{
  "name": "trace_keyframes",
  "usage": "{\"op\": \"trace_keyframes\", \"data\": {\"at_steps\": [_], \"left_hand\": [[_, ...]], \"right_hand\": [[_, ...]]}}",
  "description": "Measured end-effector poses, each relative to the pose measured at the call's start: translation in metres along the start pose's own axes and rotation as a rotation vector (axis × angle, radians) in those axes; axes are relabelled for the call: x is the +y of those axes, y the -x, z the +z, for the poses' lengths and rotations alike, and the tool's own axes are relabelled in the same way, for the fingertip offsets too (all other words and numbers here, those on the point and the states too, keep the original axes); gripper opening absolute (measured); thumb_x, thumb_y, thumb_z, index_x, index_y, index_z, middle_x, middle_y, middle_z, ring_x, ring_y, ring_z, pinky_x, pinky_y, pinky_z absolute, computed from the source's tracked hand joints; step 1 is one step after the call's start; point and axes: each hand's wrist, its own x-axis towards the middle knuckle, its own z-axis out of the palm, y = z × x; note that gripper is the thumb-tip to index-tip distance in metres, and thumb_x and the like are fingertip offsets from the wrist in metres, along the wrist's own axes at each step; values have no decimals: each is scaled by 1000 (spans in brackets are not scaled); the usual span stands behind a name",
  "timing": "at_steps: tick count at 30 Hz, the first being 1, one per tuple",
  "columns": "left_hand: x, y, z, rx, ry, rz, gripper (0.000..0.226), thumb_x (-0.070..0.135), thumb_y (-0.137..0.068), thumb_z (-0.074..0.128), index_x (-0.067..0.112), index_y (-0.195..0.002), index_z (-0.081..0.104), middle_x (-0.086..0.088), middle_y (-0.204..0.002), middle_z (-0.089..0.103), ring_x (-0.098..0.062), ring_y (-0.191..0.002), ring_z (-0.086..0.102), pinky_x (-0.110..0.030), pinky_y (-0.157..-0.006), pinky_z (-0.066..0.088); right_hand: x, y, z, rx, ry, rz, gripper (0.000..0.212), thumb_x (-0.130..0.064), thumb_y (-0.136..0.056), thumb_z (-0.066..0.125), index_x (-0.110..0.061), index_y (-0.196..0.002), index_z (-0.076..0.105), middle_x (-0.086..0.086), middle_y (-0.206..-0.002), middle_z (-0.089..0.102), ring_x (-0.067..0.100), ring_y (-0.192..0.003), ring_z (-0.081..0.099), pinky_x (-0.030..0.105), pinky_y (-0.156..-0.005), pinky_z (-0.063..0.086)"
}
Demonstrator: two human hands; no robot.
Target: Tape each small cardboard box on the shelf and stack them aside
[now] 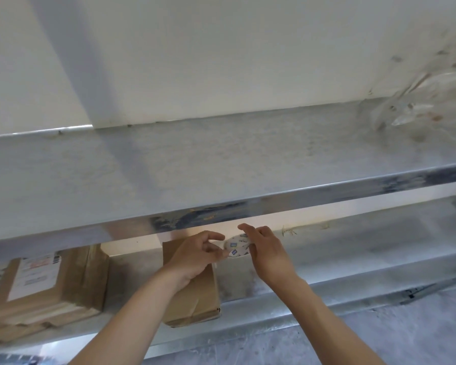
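Observation:
A small brown cardboard box [195, 293] lies on the lower metal shelf [353, 262], partly under my left hand. Just above the box's right side I hold a roll of tape [236, 246] with a white core and blue marks, between both hands. My right hand [266, 251] grips the roll from the right. My left hand [198, 254] pinches at the roll's left edge, where the tape end seems to be; the strip itself is too small to make out.
A stack of flat brown cardboard with a white label [45, 288] sits at the left of the lower shelf. The upper metal shelf [221, 164] juts out above my hands. Crumpled clear plastic [427, 83] lies at its far right. Grey floor shows below.

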Motion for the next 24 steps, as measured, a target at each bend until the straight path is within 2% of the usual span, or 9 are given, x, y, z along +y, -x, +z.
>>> {"op": "trace_keyframes", "data": {"at_steps": [4,6,8,10,13,15,17,21,24], "left_hand": [[9,9,-1,154,270,-69,16,8,-78,85,11,-90,75,3,-85,74,-12,-87,64,-13,-72,51],[14,14,-2,152,401,-146,10,2,-79,81,10,-79,76,0,-80,76,-18,-86,63,-25,-78,51],[17,19,-2,127,470,-196,15,-2,-84,75,9,-75,74,-2,-73,75,-19,-73,52,-27,-63,41],[15,25,-2,129,431,-157,12,2,-87,73,8,-77,73,-3,-72,73,-21,-70,44,-27,-59,34],[8,33,-1,157,251,-10,16,15,-90,73,14,-74,71,2,-69,68,-20,-70,48,-30,-64,36],[6,38,1,238,3,70,19,24,-91,73,19,-73,69,10,-67,67,-13,-66,54,-28,-65,39],[8,44,3,322,-123,129,16,29,-90,73,21,-77,67,8,-73,69,-9,-69,59,-24,-62,41],[13,52,1,379,0,131,26,26,-87,78,21,-96,55,2,-78,73,-2,-69,66,-9,-53,41],[12,54,-1,354,-58,184,15,27,-90,76,22,-91,62,5,-80,75,1,-71,66,-8,-56,43]], "right_hand": [[2,14,-2,39,-39,-191,20,-23,-95,64,-17,-114,62,-3,-95,52,10,-74,48,14,-61,36],[2,19,-7,10,-79,-204,21,-34,-92,70,-17,-102,63,-8,-88,53,3,-73,46,8,-61,32],[-3,23,-16,-79,-180,-162,26,-40,-88,74,-19,-100,64,-13,-88,59,-2,-78,53,10,-62,37],[-7,28,-24,-170,-296,-117,23,-42,-86,76,-28,-100,64,-19,-87,63,-4,-78,56,12,-63,40],[-13,32,-28,-203,-382,-110,19,-51,-87,71,-36,-93,61,-23,-83,65,1,-74,58,20,-63,45],[-15,34,-29,-195,-387,-123,38,-63,-87,62,-27,-98,64,-16,-86,66,7,-75,60,30,-65,49],[-16,36,-28,-177,-346,-143,49,-70,-89,52,-23,-100,64,-8,-86,65,12,-75,59,33,-65,48],[-18,36,-26,-122,-303,-193,39,-63,-98,44,-30,-103,64,-7,-82,62,11,-72,55,28,-64,43],[-22,34,-25,-88,-258,-230,30,-53,-101,48,-30,-109,65,-6,-82,62,9,-72,53,18,-62,37]]}}
